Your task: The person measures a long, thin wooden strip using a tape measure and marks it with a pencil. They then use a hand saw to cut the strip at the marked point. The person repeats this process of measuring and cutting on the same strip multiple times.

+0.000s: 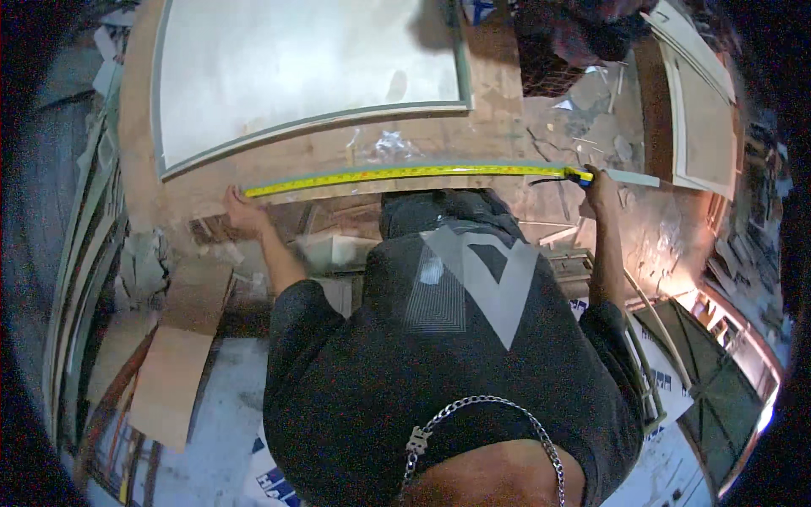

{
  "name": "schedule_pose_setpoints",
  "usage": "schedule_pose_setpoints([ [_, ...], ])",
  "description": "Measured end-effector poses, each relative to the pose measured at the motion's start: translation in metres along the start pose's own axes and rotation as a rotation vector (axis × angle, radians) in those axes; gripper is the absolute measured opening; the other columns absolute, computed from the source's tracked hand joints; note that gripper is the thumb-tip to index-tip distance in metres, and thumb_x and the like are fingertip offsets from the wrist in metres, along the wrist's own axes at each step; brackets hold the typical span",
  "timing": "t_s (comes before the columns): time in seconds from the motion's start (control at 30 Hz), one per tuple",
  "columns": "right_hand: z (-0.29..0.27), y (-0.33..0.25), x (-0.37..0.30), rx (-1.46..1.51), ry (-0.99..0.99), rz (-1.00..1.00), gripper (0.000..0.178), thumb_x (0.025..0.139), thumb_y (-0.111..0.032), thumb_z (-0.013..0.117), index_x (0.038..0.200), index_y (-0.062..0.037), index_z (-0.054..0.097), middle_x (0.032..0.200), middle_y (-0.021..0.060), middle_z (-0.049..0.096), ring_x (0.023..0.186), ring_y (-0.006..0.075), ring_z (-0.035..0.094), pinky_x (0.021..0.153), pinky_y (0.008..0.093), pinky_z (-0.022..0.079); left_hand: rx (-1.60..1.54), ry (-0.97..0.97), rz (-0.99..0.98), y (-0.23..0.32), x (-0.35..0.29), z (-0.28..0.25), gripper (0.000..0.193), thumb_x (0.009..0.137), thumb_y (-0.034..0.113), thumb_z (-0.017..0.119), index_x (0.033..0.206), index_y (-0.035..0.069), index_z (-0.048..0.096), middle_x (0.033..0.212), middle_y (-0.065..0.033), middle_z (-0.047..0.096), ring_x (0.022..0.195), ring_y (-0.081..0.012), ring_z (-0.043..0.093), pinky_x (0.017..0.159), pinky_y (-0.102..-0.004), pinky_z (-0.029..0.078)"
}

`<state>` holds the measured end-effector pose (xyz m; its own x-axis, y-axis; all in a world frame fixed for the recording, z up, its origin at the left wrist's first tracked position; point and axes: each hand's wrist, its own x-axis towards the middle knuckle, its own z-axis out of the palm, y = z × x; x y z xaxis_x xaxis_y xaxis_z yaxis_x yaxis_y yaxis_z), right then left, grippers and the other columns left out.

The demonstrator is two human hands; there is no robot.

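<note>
A tape measure's yellow blade point(405, 174) is drawn out across the near edge of the wooden worktable point(329, 152). It lies along a thin pale strip point(634, 178), whose right end sticks out past the tape case. At the left, my left hand point(243, 211) pinches the blade's end; whether it grips the strip too cannot be told. My right hand point(598, 188) is closed round the dark blue tape case point(580, 177) at the other end. Beyond the blade, a large white panel point(312, 72) with a grey-green border lies flat on the table.
Crumpled clear plastic point(393, 145) lies between panel and blade. At the far right, another person point(574, 38) shows in part. Boards point(701, 110) lean at the right, brown sheets point(182, 355) at the left. Scraps and offcuts litter the floor.
</note>
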<state>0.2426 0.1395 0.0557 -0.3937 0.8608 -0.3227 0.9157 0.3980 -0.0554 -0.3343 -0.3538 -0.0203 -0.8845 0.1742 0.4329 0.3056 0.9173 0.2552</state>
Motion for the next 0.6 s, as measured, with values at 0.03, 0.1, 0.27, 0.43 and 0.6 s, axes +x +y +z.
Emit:
schedule_pose_setpoints([
  [0.03, 0.000, 0.003, 0.002, -0.019, -0.014, -0.008, 0.043, 0.079, -0.015, 0.069, 0.121, -0.0169, 0.063, 0.102, 0.0176, 0.066, 0.090, 0.0346, 0.065, 0.076, 0.0427, 0.050, -0.027, 0.029, 0.012, 0.001, 0.000, 0.003, 0.024, 0.097, 0.024, 0.050, 0.106, 0.007, 0.065, 0.103, -0.0134, 0.066, 0.089, -0.0341, 0.064, 0.072, -0.0430, 0.051],
  [0.1, 0.003, 0.007, 0.008, -0.056, -0.041, -0.021, 0.043, 0.078, -0.013, 0.070, 0.121, -0.0157, 0.063, 0.100, 0.0174, 0.066, 0.088, 0.0355, 0.065, 0.075, 0.0422, 0.050, -0.082, 0.085, 0.039, 0.000, 0.000, 0.005, 0.024, 0.096, 0.024, 0.051, 0.105, 0.006, 0.065, 0.101, -0.0146, 0.066, 0.089, -0.0345, 0.064, 0.072, -0.0433, 0.051],
  [0.27, -0.008, -0.019, 0.005, 0.014, -0.020, -0.023, 0.044, 0.077, -0.010, 0.069, 0.121, -0.0144, 0.063, 0.098, 0.0178, 0.065, 0.092, 0.0358, 0.064, 0.076, 0.0420, 0.051, -0.130, 0.167, 0.018, 0.000, -0.003, 0.004, 0.023, 0.095, 0.024, 0.053, 0.100, 0.005, 0.066, 0.094, -0.0166, 0.067, 0.085, -0.0365, 0.064, 0.072, -0.0436, 0.050],
  [0.43, 0.001, -0.023, 0.005, 0.073, -0.072, 0.005, 0.048, 0.078, -0.003, 0.061, 0.123, -0.0166, 0.060, 0.108, 0.0208, 0.063, 0.096, 0.0380, 0.064, 0.081, 0.0444, 0.050, -0.046, 0.157, -0.017, 0.008, -0.005, 0.005, 0.021, 0.093, 0.020, 0.055, 0.097, 0.003, 0.067, 0.090, -0.0170, 0.067, 0.079, -0.0353, 0.064, 0.070, -0.0423, 0.050],
  [0.6, 0.012, -0.023, 0.004, -0.025, -0.032, -0.026, 0.056, 0.068, 0.002, 0.057, 0.123, -0.0113, 0.059, 0.110, 0.0218, 0.063, 0.098, 0.0388, 0.063, 0.082, 0.0438, 0.051, -0.539, 0.146, -0.237, -0.016, -0.018, 0.026, 0.026, 0.090, 0.021, 0.058, 0.098, -0.002, 0.066, 0.086, -0.0166, 0.065, 0.073, -0.0301, 0.062, 0.066, -0.0387, 0.050],
])
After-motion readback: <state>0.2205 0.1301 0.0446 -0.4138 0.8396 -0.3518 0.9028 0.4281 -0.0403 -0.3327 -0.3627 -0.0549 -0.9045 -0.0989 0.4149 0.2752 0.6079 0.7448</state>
